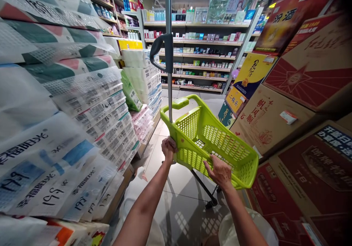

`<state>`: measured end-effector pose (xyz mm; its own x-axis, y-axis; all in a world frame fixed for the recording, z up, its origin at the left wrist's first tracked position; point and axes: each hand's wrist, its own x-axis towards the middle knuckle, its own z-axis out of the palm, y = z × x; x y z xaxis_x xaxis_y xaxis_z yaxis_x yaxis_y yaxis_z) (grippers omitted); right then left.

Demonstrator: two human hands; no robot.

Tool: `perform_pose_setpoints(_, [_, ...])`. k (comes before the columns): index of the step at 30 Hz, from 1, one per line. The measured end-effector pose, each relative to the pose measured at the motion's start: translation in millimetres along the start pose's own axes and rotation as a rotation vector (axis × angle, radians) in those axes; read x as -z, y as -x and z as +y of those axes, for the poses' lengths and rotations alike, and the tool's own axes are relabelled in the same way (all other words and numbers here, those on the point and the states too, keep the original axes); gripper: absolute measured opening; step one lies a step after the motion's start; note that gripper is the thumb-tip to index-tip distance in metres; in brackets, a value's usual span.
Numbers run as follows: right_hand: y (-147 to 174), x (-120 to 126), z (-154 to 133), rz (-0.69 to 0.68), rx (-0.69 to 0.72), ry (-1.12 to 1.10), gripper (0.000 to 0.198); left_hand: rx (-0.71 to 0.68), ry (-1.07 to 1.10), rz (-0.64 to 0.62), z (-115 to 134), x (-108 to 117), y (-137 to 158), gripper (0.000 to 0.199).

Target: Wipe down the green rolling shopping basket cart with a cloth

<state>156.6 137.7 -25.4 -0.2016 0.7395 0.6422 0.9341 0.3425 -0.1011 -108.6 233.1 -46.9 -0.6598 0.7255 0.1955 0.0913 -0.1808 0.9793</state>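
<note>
A lime-green shopping cart [189, 154] with a perforated plastic basket stands on the tiled floor in front of me, turned at an angle. Its basket holds nothing that I can see. My left hand [168, 147] is closed on the cart's near left corner, just below the foot of an upright grey pole [169, 88] with a dark looped grip [162, 53]. Over the near long rim of the basket lies my right hand [220, 169], its fingers hooked on the edge and the thumb outside. The dark cart legs end in small wheels [211, 203].
Stacked packs of tissue paper [90, 92] with handwritten prices line the left side. Cardboard liquor boxes [286, 117] rise close on the right, near the basket's end. Beyond the tiled aisle, shelves [192, 42] of small boxed goods run across the back.
</note>
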Motion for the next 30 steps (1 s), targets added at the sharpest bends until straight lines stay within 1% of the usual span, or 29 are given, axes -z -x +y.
perform_pose_setpoints(2, [2.6,0.1,2.4,-0.001,0.017,-0.013,0.035,-0.190,-0.063,0.104,19.1,-5.9,4.4,0.035])
perform_pose_setpoints(3, [3.8,0.5,3.4,-0.003,0.025,-0.020,0.034,-0.308,-0.091,0.122,33.2,-9.9,2.9,0.034])
perform_pose_setpoints(5, [5.9,1.4,5.3,-0.002,0.032,-0.030,0.034,-0.529,-0.148,0.068,65.6,-18.6,-4.6,0.030])
perform_pose_setpoints(7, [8.2,1.6,7.4,-0.002,0.039,-0.040,0.035,-0.672,-0.281,-0.023,93.7,-26.4,-10.0,0.025])
perform_pose_setpoints(8, [9.5,1.3,8.7,0.000,0.043,-0.046,0.035,-0.730,-0.377,-0.094,103.1,-29.4,-8.8,0.022])
perform_pose_setpoints(10, [12.6,-0.1,12.2,0.004,0.046,-0.060,0.036,-0.816,-0.562,-0.236,110.7,-33.3,3.6,0.019])
perform_pose_setpoints(13, [18.2,-1.8,20.8,0.016,0.038,-0.074,0.035,-0.962,-0.719,-0.421,103.3,-32.2,35.2,0.020])
perform_pose_setpoints(15, [21.4,-0.8,28.7,0.024,0.050,-0.080,0.034,-1.070,-0.742,-0.481,98.1,-26.6,48.6,0.017])
perform_pose_setpoints(16, [22.6,0.6,32.9,0.028,0.059,-0.082,0.033,-1.100,-0.744,-0.470,97.6,-22.7,50.5,0.017])
perform_pose_setpoints(17, [23.4,2.5,36.8,0.030,0.066,-0.083,0.032,-1.111,-0.741,-0.432,98.4,-18.1,49.5,0.020])
perform_pose_setpoints(20, [24.1,9.3,44.2,0.012,0.065,-0.060,0.026,-1.088,-0.709,-0.274,101.1,-2.4,39.9,0.031])
perform_pose_setpoints(21, [24.0,11.4,44.6,0.003,0.051,-0.042,0.022,-1.098,-0.693,-0.257,99.8,3.3,37.8,0.034])
perform_pose_setpoints(23, [23.7,15.0,42.6,0.004,0.003,-0.003,0.016,-1.153,-0.652,-0.302,92.3,14.7,36.2,0.038])
perform_pose_setpoints(25, [24.0,18.0,38.7,0.021,-0.043,0.012,0.012,-1.180,-0.593,-0.344,81.9,25.2,33.7,0.036])
perform_pose_setpoints(26, [24.4,19.4,37.0,0.031,-0.058,0.007,0.012,-1.156,-0.553,-0.317,77.8,29.5,30.1,0.033])
perform_pose_setpoints(27, [25.0,20.8,35.7,0.038,-0.066,-0.004,0.011,-1.101,-0.506,-0.249,75.7,32.9,24.4,0.028])
perform_pose_setpoints(28, [25.8,22.1,35.1,0.044,-0.071,-0.018,0.011,-1.024,-0.456,-0.156,76.3,35.3,16.7,0.024])
perform_pose_setpoints(30, [27.3,24.5,35.9,0.053,-0.081,-0.043,0.010,-0.855,-0.375,0.020,86.3,37.5,-2.3,0.022])
